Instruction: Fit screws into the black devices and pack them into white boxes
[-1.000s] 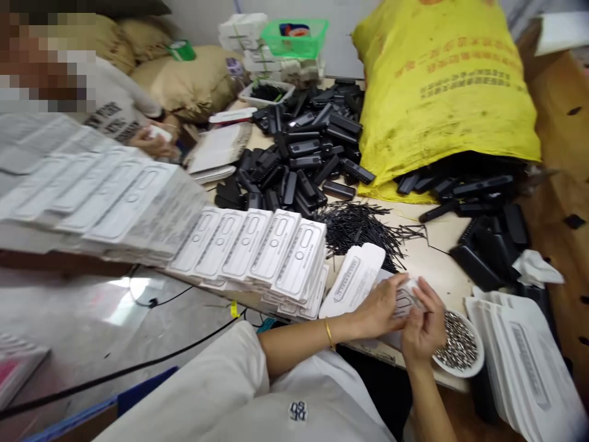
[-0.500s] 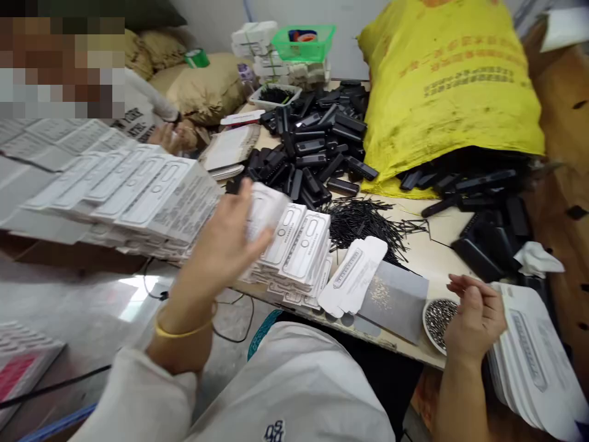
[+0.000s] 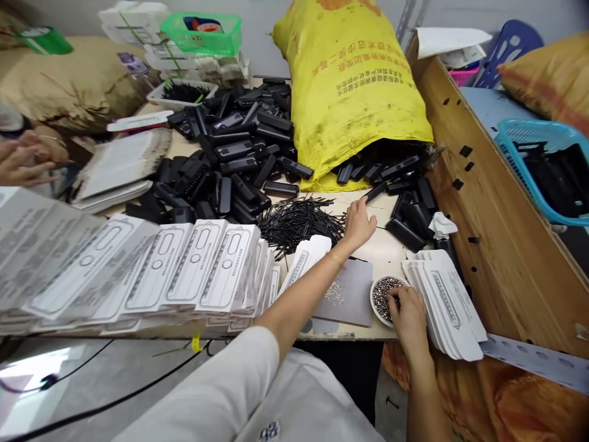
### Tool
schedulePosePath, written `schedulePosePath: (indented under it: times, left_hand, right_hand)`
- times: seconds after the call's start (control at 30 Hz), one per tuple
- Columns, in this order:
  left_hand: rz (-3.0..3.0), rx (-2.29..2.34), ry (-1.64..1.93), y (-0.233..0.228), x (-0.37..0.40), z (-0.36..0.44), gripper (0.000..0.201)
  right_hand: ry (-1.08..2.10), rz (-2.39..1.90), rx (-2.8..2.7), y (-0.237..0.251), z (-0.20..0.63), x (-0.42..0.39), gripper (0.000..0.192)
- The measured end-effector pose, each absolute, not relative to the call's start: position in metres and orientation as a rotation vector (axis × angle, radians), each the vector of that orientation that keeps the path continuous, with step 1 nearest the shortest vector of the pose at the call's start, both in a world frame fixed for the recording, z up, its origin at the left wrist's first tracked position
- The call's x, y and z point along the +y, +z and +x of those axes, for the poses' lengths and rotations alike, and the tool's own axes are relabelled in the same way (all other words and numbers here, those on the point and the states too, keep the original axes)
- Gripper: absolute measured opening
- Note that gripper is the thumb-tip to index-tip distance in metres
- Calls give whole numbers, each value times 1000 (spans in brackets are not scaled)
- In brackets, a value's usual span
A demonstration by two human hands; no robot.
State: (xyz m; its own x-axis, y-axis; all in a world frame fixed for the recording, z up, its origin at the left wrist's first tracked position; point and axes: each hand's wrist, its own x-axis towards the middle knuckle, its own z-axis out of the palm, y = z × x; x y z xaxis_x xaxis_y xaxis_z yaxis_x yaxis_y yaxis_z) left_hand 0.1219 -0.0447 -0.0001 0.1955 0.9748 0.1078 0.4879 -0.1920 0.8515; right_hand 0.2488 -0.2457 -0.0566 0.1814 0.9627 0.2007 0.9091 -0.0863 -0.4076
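My left hand (image 3: 359, 224) stretches across the table, thumb apart from the fingers. Its fingertips meet the near end of a slim black plastic piece (image 3: 376, 191) in front of the yellow sack. My right hand (image 3: 409, 314) dips its pinched thumb and fingers into a white bowl (image 3: 374, 305) of small shiny metal parts (image 3: 384, 291); what they grip is hidden. Beneath my left forearm lie an unfolded white box (image 3: 301, 261) and a grey sheet (image 3: 356, 301) with tiny pale bits on it. A heap of thin black sticks (image 3: 299, 224) is beside my left hand.
Rows of printed white boxes (image 3: 230, 264) line the front left edge. Black plastic cases (image 3: 234, 150) pile up behind them. A yellow sack (image 3: 354, 86) spills more cases. Flat white boxes (image 3: 442, 301) lean by a wooden board (image 3: 501, 202). Another person's hands (image 3: 32, 153) are at far left.
My left hand has let go of a white box at the stack and crossed rightward to the black piece. My right hand has lowered its fingers into the bowl. The view has swung right.
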Motion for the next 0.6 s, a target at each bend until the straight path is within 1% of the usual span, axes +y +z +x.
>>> schedulePosePath:
  times: [0.13, 0.3, 0.43, 0.5, 0.53, 0.57, 0.6]
  left_hand:
    - [1631, 1404, 854, -23, 21, 163, 50]
    - [1401, 1482, 855, -30, 34, 162, 36]
    - [1200, 1447, 840, -24, 8, 153, 28]
    - [1093, 1325, 875, -14, -20, 144, 26]
    - [1025, 1233, 906, -8, -37, 138, 27]
    - [885, 1055, 963, -2, -56, 130, 33]
    - [748, 883, 997, 3, -75, 121, 44]
  right_hand:
    - [139, -2039, -1808, -54, 245, -245, 20]
    - [293, -2000, -1669, -47, 250, -245, 20]
    - [498, -1940, -1386, -44, 255, -249, 17]
    - [578, -1908, -1283, -43, 254, -251, 16]
    - [603, -1881, -1244, -42, 252, -252, 15]
    - [619, -1847, -1212, -41, 250, -253, 15]
    - [629, -1809, -1182, -40, 247, -253, 15]
